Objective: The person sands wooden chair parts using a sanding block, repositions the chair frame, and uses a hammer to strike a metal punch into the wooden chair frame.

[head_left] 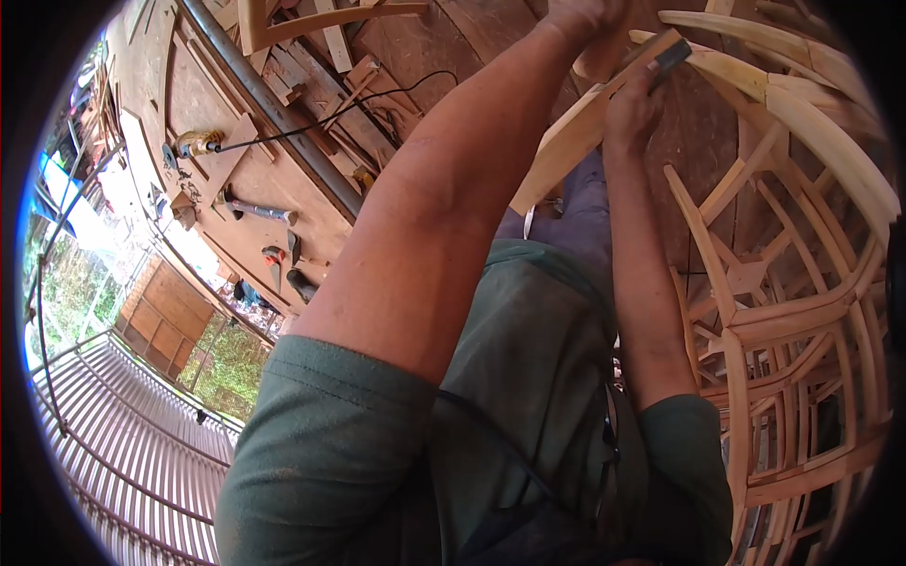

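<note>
My right hand (630, 115) is closed around a wooden block with a dark grey face (668, 58). Close beside that hand, a pale flat wooden piece (559, 151) slants over my lap. At the top edge of the view is my left hand (587, 13), partly cut off. Its fingers are not clear enough to show whether they grip anything. Curved pale wooden parts (722, 71) lie just right of the block.
Stacked wooden chair frames (741, 330) crowd the right side. On the left, a workbench (321, 241) carries a yellow corded power tool (200, 142), a hammer (260, 209) and red-handled pliers (274, 255). A black cable (377, 94) crosses wood scraps. A metal pipe (274, 104) runs along the bench.
</note>
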Demonstrator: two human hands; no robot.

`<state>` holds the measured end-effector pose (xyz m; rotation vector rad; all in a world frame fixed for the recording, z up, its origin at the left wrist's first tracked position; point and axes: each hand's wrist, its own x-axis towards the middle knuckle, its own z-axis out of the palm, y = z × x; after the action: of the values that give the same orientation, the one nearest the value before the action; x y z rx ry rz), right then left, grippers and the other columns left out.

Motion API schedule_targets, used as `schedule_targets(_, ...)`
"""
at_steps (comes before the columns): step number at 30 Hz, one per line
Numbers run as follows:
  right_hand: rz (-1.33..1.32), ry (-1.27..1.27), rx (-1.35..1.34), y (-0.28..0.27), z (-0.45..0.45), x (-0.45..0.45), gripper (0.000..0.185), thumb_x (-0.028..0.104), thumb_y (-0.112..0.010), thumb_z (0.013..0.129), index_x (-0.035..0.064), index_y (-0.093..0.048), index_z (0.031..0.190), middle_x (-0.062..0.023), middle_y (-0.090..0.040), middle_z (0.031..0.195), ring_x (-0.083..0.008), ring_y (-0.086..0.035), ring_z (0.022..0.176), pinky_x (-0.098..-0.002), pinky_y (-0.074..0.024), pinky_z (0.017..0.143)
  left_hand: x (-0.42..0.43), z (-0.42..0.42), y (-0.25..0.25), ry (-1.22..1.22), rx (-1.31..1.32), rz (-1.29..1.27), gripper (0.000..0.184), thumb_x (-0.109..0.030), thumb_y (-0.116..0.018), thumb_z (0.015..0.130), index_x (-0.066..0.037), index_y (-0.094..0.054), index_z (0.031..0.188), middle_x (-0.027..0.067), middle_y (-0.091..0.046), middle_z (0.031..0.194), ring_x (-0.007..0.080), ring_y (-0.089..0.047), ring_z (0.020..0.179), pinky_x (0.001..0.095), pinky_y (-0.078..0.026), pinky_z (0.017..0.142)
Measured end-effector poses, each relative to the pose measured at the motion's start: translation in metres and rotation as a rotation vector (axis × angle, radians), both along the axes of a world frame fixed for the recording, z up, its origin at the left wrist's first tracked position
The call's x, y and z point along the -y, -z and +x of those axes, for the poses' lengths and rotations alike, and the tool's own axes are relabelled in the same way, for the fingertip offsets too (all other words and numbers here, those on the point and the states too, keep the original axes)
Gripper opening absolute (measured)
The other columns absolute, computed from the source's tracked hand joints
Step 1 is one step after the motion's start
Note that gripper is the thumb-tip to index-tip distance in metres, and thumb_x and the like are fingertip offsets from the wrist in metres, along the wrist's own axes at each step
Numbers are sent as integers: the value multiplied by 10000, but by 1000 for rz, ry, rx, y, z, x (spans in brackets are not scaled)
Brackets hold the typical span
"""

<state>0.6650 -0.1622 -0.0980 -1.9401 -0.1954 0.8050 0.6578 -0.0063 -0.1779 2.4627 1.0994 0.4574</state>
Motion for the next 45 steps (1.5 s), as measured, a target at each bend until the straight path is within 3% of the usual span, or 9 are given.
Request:
schedule_targets(11, 355, 568, -685, 19, -35, -10, 664, 515, -303, 1091, 69, -210, 1574, -207, -370, 1496, -350, -484, 1334, -456, -456, 1107, -3, 7, -49, -335, 102, -598, 478, -432, -436, 1062, 20, -581, 1122, 339, -656, 1018, 517, -646, 993, 574, -509, 846)
schedule_targets(21, 217, 584, -584, 34, -42, -8, 692, 535, -316, 1072, 20, -267, 1531, -212, -451, 1415, -333, -546, 1255, -445, -498, 1025, 1, 3, -7, -79, 92, -104, 428, -413, -459, 1068, 3, -556, 1085, 311, -658, 923, 505, -658, 932, 571, -523, 777)
schedule_targets(24, 317, 582, -621, 44, -42, -9, 649, 516, -349, 1073, -3, -357, 1463, -217, -486, 1374, -321, -564, 1206, -429, -503, 990, -2, 7, -33, -291, 114, -490, 380, -370, -447, 1081, -6, -554, 1117, 287, -629, 880, 486, -662, 897, 561, -529, 748)
schedule_targets(27, 283, 542, -571, 62, -36, 1, 616, 501, -379, 1076, -18, -437, 1403, -206, -520, 1331, -302, -575, 1165, -409, -500, 973, 5, -5, 15, 15, 88, 79, 382, -379, -441, 1084, -13, -545, 1125, 296, -632, 887, 492, -663, 876, 559, -532, 733)
schedule_targets(32, 393, 326, -687, 174, 8, 43, 616, 508, -402, 1087, -6, -488, 1416, -137, -567, 1316, -253, -576, 1169, -363, -466, 1020, -2, 5, -40, -295, 123, -506, 389, -391, -475, 1064, -19, -550, 1148, 301, -645, 899, 493, -663, 878, 574, -533, 732)
schedule_targets(34, 76, 268, -597, 133, 23, 70, 601, 514, -402, 1092, 22, -495, 1426, -114, -602, 1291, -241, -580, 1171, -363, -464, 1032, 6, 4, -22, -224, 199, -500, 388, -364, -505, 1050, -28, -563, 1234, 285, -662, 913, 481, -666, 882, 554, -545, 751)
schedule_targets(41, 208, 114, -687, 24, 14, 133, 491, 459, -517, 1021, 6, -594, 1194, -116, -655, 1073, -262, -665, 980, -397, -540, 901, 36, -93, -36, -169, 177, -975, 826, -693, -526, 920, 113, -632, 1068, 338, -692, 1070, 454, -686, 1059, 487, -533, 906)
schedule_targets(43, 328, -33, -811, 3, 17, 133, 562, 453, -525, 974, -15, -550, 1283, -207, -662, 1131, -325, -697, 936, -475, -591, 869, 88, -150, -44, -37, 126, -1132, 748, -631, -517, 998, 71, -643, 1226, 220, -705, 1117, 283, -682, 1060, 399, -538, 891)
schedule_targets(45, 435, -151, -763, -41, 1, 103, 606, 456, -523, 972, -27, -509, 1337, -231, -653, 1168, -341, -700, 970, -474, -584, 898, 129, -188, -103, -106, 225, -1731, 751, -658, -491, 1011, 12, -616, 1328, 174, -685, 1217, 256, -654, 1128, 388, -523, 971)
